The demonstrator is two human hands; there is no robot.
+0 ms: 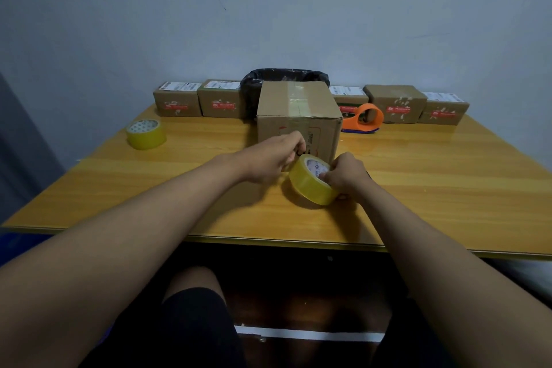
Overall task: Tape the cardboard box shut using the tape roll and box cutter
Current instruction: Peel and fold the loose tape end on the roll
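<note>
Both hands grip tape roll point(310, 181): right hand point(346, 175) on core, left hand point(274, 158) apparently pinching its end, w/ box point(298, 116) behind.

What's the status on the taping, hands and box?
Right hand gripping tape roll; left hand pinching at its edge. Cardboard box flaps closed, old tape on top. Nothing blocking.

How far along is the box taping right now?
Done: the cardboard box has its flaps closed, with tape already along the top seam. In hand: the right hand holds the tape roll in front of the box while the left hand pinches at its edge, apparently freeing the end. Left: laying a new strip and cutting it; no cutter is in hand.
</note>
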